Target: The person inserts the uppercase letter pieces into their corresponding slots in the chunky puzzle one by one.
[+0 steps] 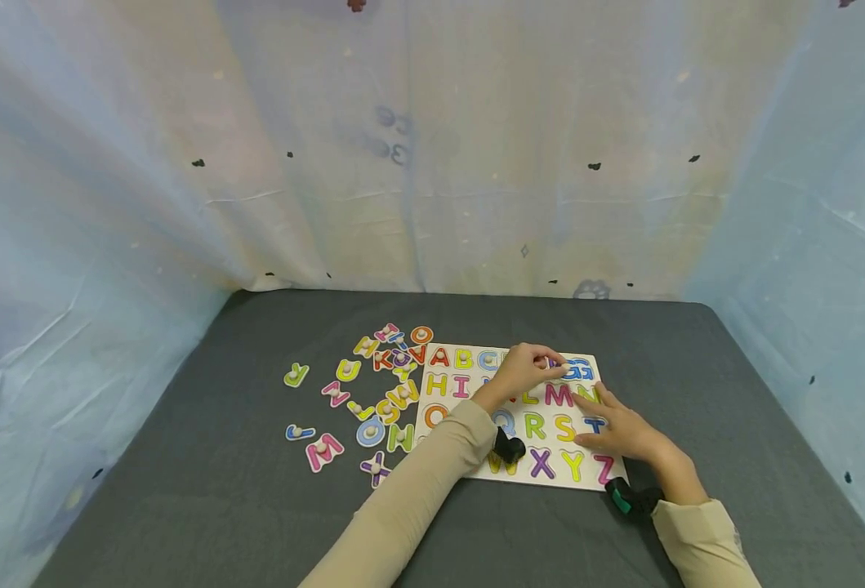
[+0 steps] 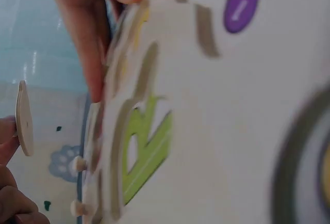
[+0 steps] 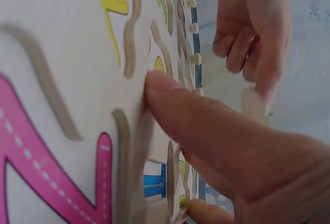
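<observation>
While the left hand (image 1: 519,374) pinches a flat blue wooden letter G (image 1: 570,371), that piece hovers over the white wooden alphabet board (image 1: 586,482), just left of the printed blue G recess (image 1: 586,369); and here's the right hand (image 1: 626,433), farther off, fingers loosely spread, touching the board's right side, gripping nothing

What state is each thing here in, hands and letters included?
Board: lying flat, partly filled.
Left hand: pinching the blue letter piece.
Blue letter piece: held above the board.
Right hand: resting on the board.
A piece: seated in the board.
X slot: empty.
Loose letters: scattered left of the board.
Curtain: hanging, wrinkled.
</observation>
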### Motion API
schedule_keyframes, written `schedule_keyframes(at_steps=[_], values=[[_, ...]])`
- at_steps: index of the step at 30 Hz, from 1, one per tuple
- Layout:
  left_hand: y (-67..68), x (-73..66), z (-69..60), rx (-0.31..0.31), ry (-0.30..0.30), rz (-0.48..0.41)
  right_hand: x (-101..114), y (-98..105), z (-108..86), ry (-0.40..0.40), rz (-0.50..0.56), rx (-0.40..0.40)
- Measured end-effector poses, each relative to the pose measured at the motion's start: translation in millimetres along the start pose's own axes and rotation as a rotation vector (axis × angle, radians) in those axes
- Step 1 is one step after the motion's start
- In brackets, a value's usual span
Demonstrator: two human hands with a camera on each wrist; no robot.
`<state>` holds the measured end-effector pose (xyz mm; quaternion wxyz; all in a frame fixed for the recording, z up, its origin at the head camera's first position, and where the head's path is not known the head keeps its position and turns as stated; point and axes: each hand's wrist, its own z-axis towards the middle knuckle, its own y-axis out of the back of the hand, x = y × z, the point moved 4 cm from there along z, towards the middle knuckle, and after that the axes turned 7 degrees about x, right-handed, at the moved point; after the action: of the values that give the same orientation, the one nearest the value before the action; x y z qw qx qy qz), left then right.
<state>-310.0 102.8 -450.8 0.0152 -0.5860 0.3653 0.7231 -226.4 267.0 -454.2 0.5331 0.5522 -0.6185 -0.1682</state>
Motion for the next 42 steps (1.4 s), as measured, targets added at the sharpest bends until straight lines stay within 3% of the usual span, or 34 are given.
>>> schedule_keyframes(at_steps=[10,19,25,31,35,42], values=[[-17.6,-4.7,16.9,-0.040,0.052,0.128,-2,-1,-0.1,0.020,-0.005,-0.003],[-21.2,-2.6,28.3,-0.075,0.181,0.223,0,-2,0.7,0.024,-0.004,-0.002],[-22.7,-7.9,33.0,-0.076,0.260,0.388,-2,-3,3.0,0.033,0.010,-0.006],[-29.5,-11.2,37.9,-0.082,0.286,0.502,-4,-2,2.1,0.019,-0.007,-0.008],[-32.4,-13.4,37.1,-0.123,0.308,0.562,-3,-2,1.9,0.021,0.001,-0.013],[-35.2,-15.4,36.3,-0.181,0.321,0.604,-2,-1,0.8,0.033,0.008,-0.021]])
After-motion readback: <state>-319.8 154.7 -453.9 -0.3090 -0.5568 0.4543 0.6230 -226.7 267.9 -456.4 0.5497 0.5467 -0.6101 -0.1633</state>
